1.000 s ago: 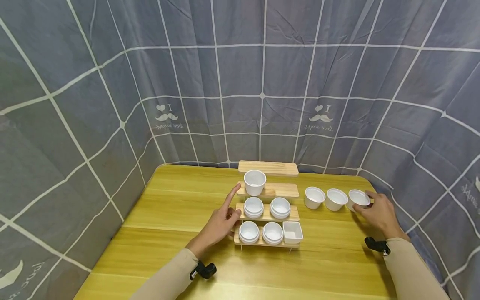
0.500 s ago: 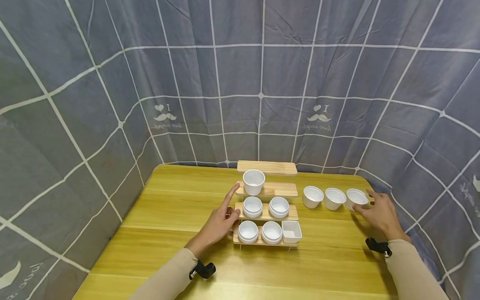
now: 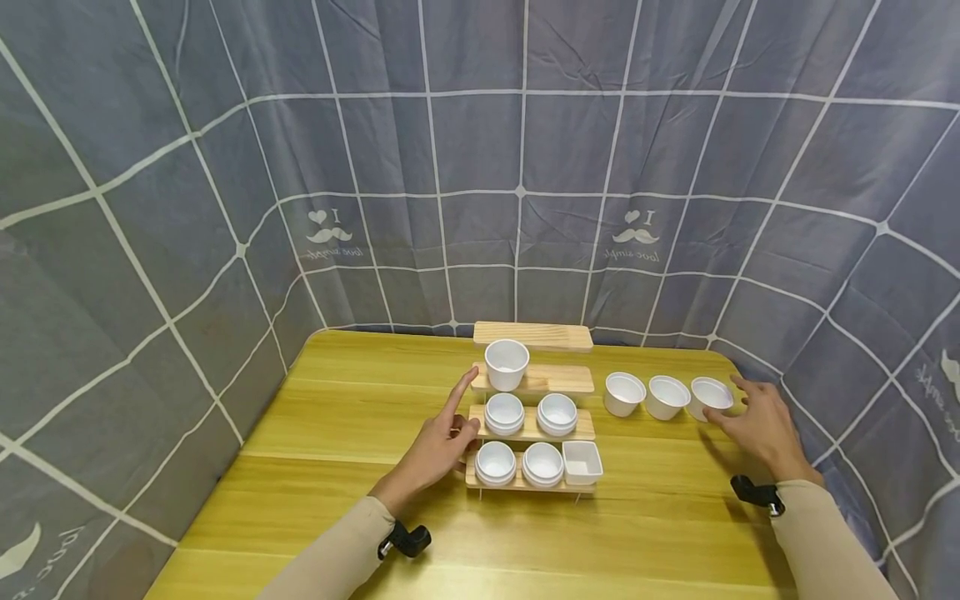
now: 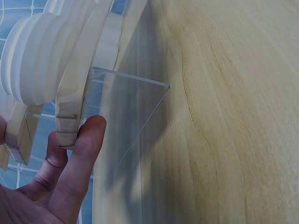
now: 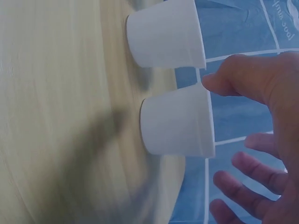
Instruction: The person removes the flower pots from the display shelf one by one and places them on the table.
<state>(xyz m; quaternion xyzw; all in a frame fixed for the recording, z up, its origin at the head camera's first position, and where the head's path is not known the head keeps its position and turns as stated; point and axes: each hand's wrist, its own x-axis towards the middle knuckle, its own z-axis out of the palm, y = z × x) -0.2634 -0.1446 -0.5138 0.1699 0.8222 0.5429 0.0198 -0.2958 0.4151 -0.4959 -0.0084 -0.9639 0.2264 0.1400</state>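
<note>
My left hand (image 3: 438, 446) is at the left end of a tiered wooden stand (image 3: 558, 379). In the left wrist view, two fingers (image 4: 74, 175) straddle the end of its lowest board, while in the head view the index finger points up along the side. My right hand (image 3: 757, 425) is spread beside the rightmost white plastic cup (image 3: 710, 397). In the right wrist view its thumb tip is right at the rim of that cup (image 5: 177, 122); the other fingers stand apart from it. Two matching cups, a middle one (image 3: 667, 398) and a left one (image 3: 624, 394), complete the row.
A tall white cup (image 3: 506, 365) stands on the third board. Ribbed round cups (image 3: 557, 415) sit on the second. Two more (image 3: 496, 463) share the lowest board with a square cup (image 3: 582, 463). A grey gridded curtain (image 3: 480, 150) surrounds the wooden table (image 3: 337, 417).
My right index finger has drawn slightly away from the rightmost cup's rim. The left hand and the cups stay put; the head view has shifted a little.
</note>
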